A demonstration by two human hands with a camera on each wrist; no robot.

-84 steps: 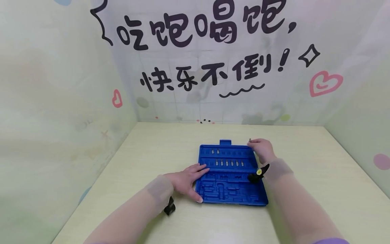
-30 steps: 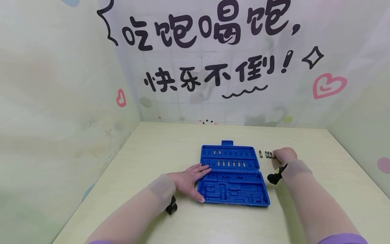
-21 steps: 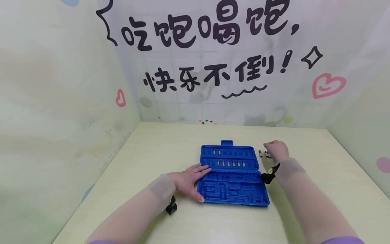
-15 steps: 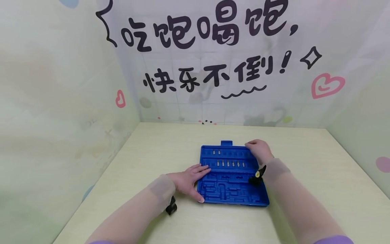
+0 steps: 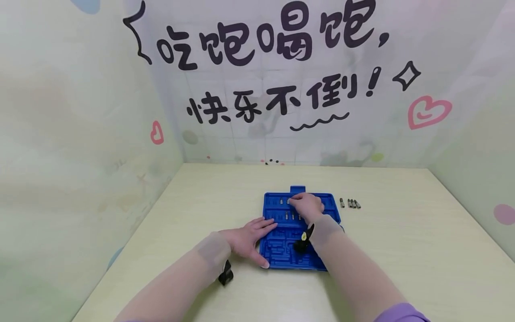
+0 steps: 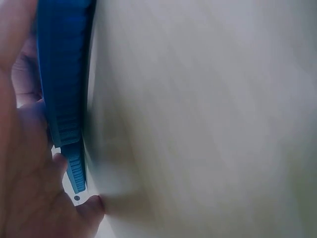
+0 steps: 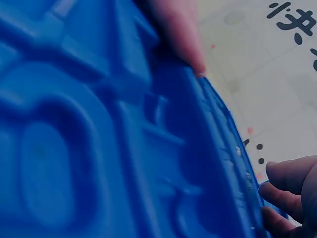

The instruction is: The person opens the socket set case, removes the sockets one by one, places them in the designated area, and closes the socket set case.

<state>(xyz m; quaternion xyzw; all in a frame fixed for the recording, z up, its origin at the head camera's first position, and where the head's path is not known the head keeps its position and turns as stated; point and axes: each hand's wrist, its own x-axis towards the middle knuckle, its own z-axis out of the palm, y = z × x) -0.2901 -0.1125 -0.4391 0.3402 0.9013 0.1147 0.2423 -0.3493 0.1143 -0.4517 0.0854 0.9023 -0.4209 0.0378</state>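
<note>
My left hand (image 5: pixel 246 239) lies spread along the left edge of an opened blue plastic tool case (image 5: pixel 281 252), fingers over the rim and thumb at its front corner. The left wrist view has the case's side wall (image 6: pixel 64 74) beside the palm. My right hand (image 5: pixel 307 206) reaches over the case's back half and pinches a small metal screwdriver bit (image 5: pixel 288 201) in the top row. In the right wrist view the curled fingers (image 7: pixel 285 173) show past the case wall; the bit's grip is hidden there. Another bit (image 5: pixel 281 201) stands to its left.
A lower row of bits (image 5: pixel 286 215) is partly covered by the right hand. Several loose bits (image 5: pixel 353 204) lie on the pale table (image 5: pixel 394 232) right of the case. A printed wall sheet (image 5: pixel 241 143) rises behind the table.
My right hand has carried a bit out to the table on the right, let it go, then come back left over the case to the top row. My left hand has stayed put.
</note>
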